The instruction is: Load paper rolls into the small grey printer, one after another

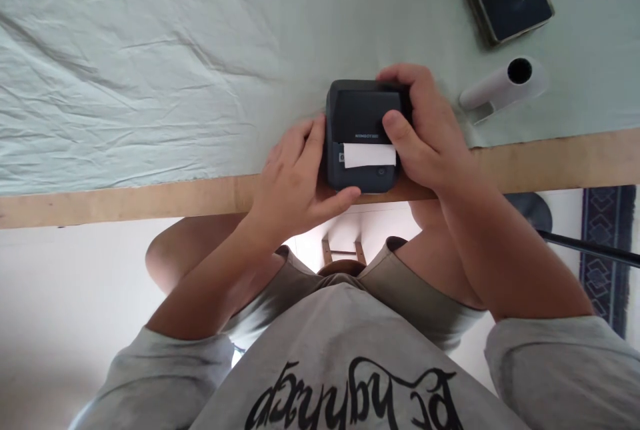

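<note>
Here, a dark printer (363,110) is held by the left hand (295,177) and the right hand (425,130) at the wooden table edge (215,197).
Its longer axis is directed front to back, the button (382,171) and white paper strip (369,155) being set toward the near end; its left side is lined by the left hand's fingers, its far right corner clasped by the right, thumb on top.
</note>
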Motion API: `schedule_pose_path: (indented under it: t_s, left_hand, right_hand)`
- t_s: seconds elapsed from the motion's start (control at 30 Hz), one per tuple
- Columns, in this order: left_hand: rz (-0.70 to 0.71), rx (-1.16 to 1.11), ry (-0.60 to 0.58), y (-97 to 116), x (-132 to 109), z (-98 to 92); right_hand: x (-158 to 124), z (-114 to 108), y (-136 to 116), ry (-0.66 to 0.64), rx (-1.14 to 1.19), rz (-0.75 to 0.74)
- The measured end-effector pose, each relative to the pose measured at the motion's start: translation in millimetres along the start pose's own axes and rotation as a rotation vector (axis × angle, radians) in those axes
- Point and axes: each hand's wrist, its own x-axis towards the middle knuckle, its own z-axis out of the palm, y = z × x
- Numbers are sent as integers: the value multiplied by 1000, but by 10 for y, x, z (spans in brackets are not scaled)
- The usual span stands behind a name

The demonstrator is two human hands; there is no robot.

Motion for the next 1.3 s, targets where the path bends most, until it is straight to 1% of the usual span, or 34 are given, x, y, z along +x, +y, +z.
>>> schedule_pose_path:
  t_s: [0.1, 0.23, 0.33, 0.63, 0.73, 0.87, 1.03, 1.2, 1.3]
  left_hand:
    - [-1, 38, -17, -15, -48, 28]
    - [-22, 41, 14, -13, -60, 67]
    - [-30, 48, 14, -12, -49, 86]
    - [-18, 10, 85, -41, -22, 71]
    - [-22, -14, 101, -47, -10, 56]
    - [-29, -25, 114, -45, 10, 42]
    - [-1, 16, 153, -44, 29, 40]
    - [-15, 17, 140, -48, 28, 48]
    - [-12, 6, 131, -57, 23, 44]
  right_hand:
    - [-36, 20, -21, 47, -47, 3]
    - [-84, 40, -49, 105, -63, 62]
    - [-99, 49, -57, 125, -58, 81]
    - [-67, 21, -70, 105, 40, 42]
    - [-58, 7, -87, 97, 30, 29]
    - [-56, -4, -111, 68, 0, 59]
    - [-63, -2, -94, 62, -16, 56]
    - [-71, 5, -37, 63, -18, 15]
    - [-73, -1, -9, 47, 17, 53]
